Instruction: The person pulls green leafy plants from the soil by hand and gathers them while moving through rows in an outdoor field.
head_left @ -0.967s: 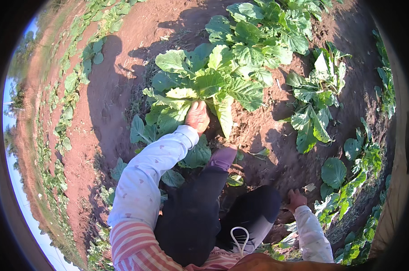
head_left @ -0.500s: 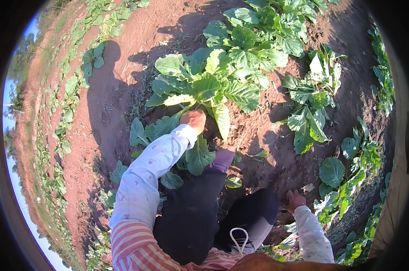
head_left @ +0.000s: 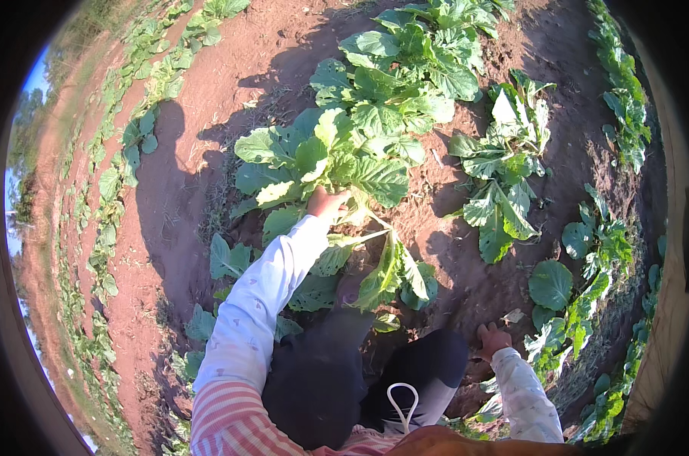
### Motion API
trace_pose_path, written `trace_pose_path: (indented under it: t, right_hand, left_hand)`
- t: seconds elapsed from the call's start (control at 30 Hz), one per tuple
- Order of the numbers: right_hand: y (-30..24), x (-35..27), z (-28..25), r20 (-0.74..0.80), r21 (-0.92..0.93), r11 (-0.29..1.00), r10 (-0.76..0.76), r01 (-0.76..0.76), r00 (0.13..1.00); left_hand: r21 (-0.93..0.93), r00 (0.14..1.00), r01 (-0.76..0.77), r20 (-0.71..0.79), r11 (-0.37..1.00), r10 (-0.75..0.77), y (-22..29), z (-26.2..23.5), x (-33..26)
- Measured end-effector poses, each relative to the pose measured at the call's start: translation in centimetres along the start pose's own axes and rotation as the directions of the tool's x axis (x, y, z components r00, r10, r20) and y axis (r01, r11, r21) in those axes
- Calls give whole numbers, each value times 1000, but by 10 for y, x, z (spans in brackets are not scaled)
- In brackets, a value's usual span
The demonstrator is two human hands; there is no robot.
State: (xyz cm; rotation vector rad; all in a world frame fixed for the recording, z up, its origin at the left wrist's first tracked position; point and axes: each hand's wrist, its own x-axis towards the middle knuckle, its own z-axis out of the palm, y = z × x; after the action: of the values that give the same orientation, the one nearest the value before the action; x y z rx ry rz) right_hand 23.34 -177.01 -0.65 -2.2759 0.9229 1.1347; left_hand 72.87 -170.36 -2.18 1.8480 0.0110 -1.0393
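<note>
While your left hand (head_left: 327, 205) reaches in at the base of the leafy plant (head_left: 375, 178), its fingers are curled among the stalks. Leaves cover the fingertips, so you cannot tell whether they grip a stalk. The plant rises directly beyond these fingers, most of its leaves upright. Just below and to the right of them, drooping leaves (head_left: 382, 273) hang on pale stalks; whether these are detached cannot be determined. Judge work on this plant as partly done: some leaves are down, the main head stands. Farther toward your body and right, your right hand (head_left: 495, 340) rests on the soil (head_left: 454, 281), fingers spread, with nothing visible in them. Well right of the left fingers lies a limp clump (head_left: 500, 159), rooted or loose unclear. Farthest ahead, a larger plant (head_left: 405, 64) stands full-leaved, apparently unworked.
</note>
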Motion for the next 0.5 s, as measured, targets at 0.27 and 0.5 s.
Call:
trace_pose_path:
  t: [0.27,0.5]
  right_hand:
    - [0,0,-1,-6,-6,1000,-17,17,1000]
    - [-4,-2,-5,7,-10,1000,-4,4,1000]
  left_hand:
    - [524,859,-213,-302,824,414,-11,24,24]
    - [559,802,-375,-205,739,562,-64,-1,82]
